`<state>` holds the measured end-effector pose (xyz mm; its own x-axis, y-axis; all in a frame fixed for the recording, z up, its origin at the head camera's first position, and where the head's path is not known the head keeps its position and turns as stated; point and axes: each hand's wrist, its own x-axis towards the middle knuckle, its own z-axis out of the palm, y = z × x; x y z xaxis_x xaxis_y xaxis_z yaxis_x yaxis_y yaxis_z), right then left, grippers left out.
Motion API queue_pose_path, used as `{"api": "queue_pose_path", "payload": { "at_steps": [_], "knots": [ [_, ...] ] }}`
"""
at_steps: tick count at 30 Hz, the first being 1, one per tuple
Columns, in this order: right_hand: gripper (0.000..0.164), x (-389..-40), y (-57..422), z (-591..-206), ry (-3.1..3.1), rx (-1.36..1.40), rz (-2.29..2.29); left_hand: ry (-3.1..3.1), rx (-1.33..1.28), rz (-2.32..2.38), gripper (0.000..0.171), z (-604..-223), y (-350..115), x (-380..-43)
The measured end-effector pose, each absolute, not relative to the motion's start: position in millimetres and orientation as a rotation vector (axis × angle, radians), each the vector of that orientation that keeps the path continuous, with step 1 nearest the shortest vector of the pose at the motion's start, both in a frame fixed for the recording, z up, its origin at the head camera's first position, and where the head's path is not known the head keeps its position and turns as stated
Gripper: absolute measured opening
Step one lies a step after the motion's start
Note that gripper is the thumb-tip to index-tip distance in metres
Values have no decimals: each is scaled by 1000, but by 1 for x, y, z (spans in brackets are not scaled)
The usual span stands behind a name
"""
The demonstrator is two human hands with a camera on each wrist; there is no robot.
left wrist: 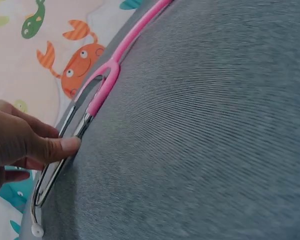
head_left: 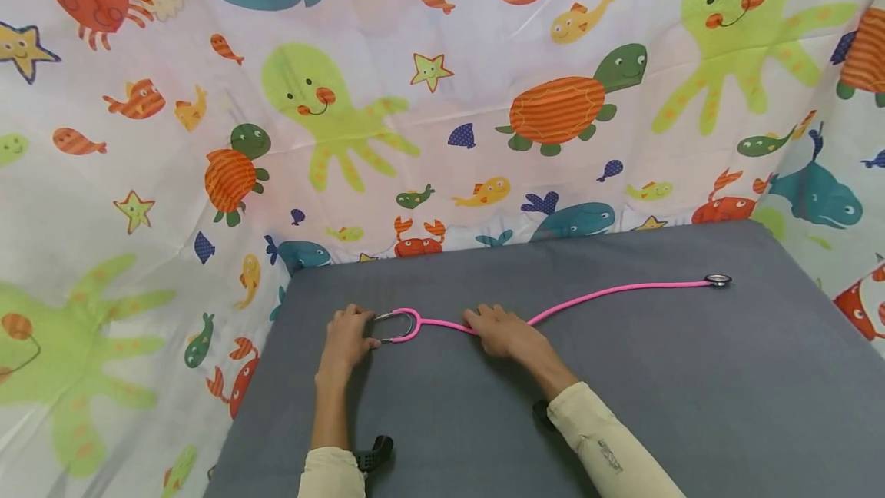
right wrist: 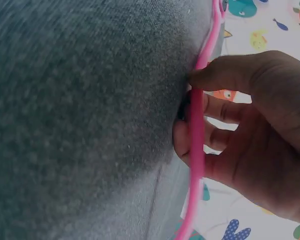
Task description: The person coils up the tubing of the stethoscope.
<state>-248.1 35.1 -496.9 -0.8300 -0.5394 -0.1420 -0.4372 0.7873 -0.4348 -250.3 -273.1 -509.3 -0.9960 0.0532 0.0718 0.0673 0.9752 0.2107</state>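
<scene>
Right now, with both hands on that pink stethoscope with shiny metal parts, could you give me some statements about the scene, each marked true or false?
1. The left hand pinches the slim silver metal ear tubes. True.
2. Only one hand touches the long pink stethoscope. False: the right hand also holds it, by its smooth pink tubing.
3. The round metal chest piece lies at one end of the tubing, apart from both hands. True.
4. The tubing is wound into a tight coil. False: it stretches out in a gentle curve.
5. The white sheet behind is unpatterned. False: it is printed with colourful sea animals.
</scene>
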Motion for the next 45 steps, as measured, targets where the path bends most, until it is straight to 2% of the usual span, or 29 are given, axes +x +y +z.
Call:
{"api": "queue_pose_path", "payload": {
  "at_steps": [5,11,14,22,28,31,34,40,45],
  "knots": [
    [12,-252,39,-487,2773,-856,-604,-3003,-172,-335,42,-520,-271,-244],
    [17,-250,46,-474,2880,-951,-640,-2820,-305,-300,27,-525,-262,-230],
    [20,-244,51,-468,2923,-946,-656,-2775,-358,-253,28,-521,-252,-225],
    [21,-230,61,-447,2846,-1023,-704,-2690,-388,-124,44,-495,-218,-219],
    [14,-230,64,-436,2858,-1277,-797,-2689,-419,-125,34,-475,-189,-215],
    [12,-233,63,-432,2816,-1318,-891,-2705,-434,-160,32,-467,-177,-213],
    [11,-234,62,-430,2773,-1306,-954,-2742,-439,-208,39,-459,-166,-211],
    [10,-231,58,-429,2803,-1262,-918,-2788,-436,-259,74,-447,-150,-203],
    [13,-229,56,-429,2884,-1233,-836,-2746,-472,-241,71,-445,-142,-200]
  ]
}}
